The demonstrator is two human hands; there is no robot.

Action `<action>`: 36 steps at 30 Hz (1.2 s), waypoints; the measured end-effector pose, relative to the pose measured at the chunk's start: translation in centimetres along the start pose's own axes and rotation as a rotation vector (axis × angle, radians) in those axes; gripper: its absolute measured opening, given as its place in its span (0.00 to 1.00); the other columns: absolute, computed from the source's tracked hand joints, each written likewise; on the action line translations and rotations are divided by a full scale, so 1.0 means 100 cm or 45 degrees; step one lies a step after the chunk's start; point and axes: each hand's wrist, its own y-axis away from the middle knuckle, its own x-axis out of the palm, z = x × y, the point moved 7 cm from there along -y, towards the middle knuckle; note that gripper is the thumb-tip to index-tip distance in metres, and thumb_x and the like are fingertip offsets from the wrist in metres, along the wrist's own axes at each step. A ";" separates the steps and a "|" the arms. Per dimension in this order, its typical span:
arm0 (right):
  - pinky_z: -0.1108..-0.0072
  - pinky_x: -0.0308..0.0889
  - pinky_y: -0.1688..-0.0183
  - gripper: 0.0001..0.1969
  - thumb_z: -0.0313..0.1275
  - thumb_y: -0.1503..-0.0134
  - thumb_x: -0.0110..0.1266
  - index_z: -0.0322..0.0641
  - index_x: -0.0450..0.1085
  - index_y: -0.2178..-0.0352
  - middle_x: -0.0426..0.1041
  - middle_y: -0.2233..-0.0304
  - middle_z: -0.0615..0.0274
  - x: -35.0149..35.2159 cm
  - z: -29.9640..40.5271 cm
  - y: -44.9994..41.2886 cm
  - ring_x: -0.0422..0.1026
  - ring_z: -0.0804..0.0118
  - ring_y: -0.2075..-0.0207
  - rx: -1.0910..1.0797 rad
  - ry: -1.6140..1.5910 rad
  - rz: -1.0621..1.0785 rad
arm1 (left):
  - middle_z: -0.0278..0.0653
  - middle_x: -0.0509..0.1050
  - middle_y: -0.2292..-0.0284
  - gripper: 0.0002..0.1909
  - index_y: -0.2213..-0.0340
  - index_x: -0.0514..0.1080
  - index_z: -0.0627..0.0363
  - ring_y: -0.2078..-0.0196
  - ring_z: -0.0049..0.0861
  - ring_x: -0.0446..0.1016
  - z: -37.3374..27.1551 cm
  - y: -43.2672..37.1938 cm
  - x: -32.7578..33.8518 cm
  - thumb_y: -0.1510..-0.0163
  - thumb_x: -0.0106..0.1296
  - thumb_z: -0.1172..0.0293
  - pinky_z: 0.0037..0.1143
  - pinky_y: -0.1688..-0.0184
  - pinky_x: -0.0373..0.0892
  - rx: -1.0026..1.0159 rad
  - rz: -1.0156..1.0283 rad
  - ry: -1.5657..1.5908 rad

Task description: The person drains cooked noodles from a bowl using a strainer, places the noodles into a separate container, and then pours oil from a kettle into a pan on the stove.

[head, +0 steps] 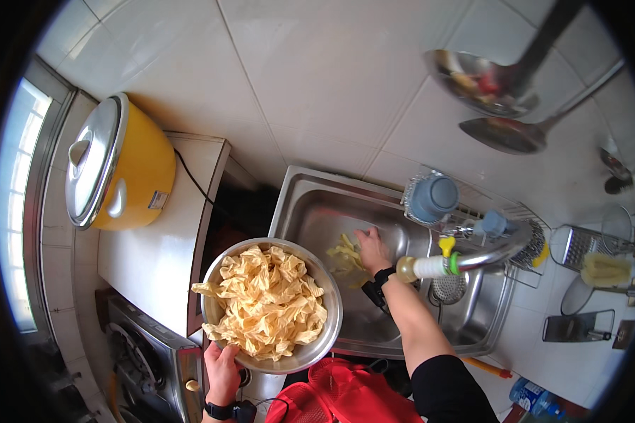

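My left hand (223, 370) grips the near left rim of a stainless steel bowl (334, 312), thumb over the edge. Heaped in the bowl are wrinkled pale-yellow pieces that look like dried tofu skin (270, 301). The bowl is held over the left edge of a steel sink (317, 203). My right hand (374, 251) reaches down into the larger left basin. Its fingers are beside a small pile of yellowish peelings (345, 253) on the basin floor; whether they pinch any is hidden. Each wrist wears a black strap with a small device.
A faucet (428, 265) extends over the sink, close to my right forearm. Ladles (500, 132) hang at the upper right. A yellow rice cooker (145, 164) stands on the left counter, above a gas stove (148, 359). Graters (577, 327) hang at right.
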 end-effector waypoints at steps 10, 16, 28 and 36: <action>0.63 0.65 0.66 0.03 0.24 0.52 0.51 0.38 0.66 0.73 0.68 0.72 0.50 -0.056 0.000 0.047 0.69 0.46 0.68 -0.148 0.029 -0.129 | 0.35 0.75 0.69 0.13 0.62 0.69 0.65 0.74 0.18 0.73 0.003 -0.002 0.004 0.50 0.42 0.79 0.16 0.76 0.68 0.061 -0.048 -0.067; 0.64 0.65 0.70 0.03 0.24 0.52 0.52 0.38 0.67 0.74 0.70 0.75 0.53 -0.113 0.003 0.078 0.71 0.51 0.73 0.041 0.083 -0.052 | 0.39 0.75 0.66 0.15 0.59 0.68 0.66 0.69 0.25 0.76 0.008 -0.021 0.013 0.49 0.41 0.79 0.22 0.71 0.74 0.220 0.070 -0.170; 0.75 0.69 0.65 0.18 0.17 0.52 0.51 0.35 0.67 0.56 0.69 0.62 0.53 -0.210 0.230 0.155 0.72 0.61 0.68 -0.644 -0.503 0.000 | 0.38 0.75 0.69 0.12 0.63 0.69 0.67 0.70 0.22 0.74 0.022 -0.014 0.008 0.50 0.43 0.79 0.23 0.70 0.72 0.033 0.095 -0.055; 0.72 0.69 0.65 0.16 0.17 0.54 0.51 0.34 0.69 0.60 0.70 0.65 0.52 -0.167 0.104 0.164 0.72 0.58 0.68 -0.154 -0.779 0.060 | 0.38 0.75 0.71 0.13 0.65 0.69 0.64 0.75 0.22 0.74 0.003 0.002 -0.027 0.55 0.43 0.79 0.21 0.77 0.72 0.196 -0.126 0.115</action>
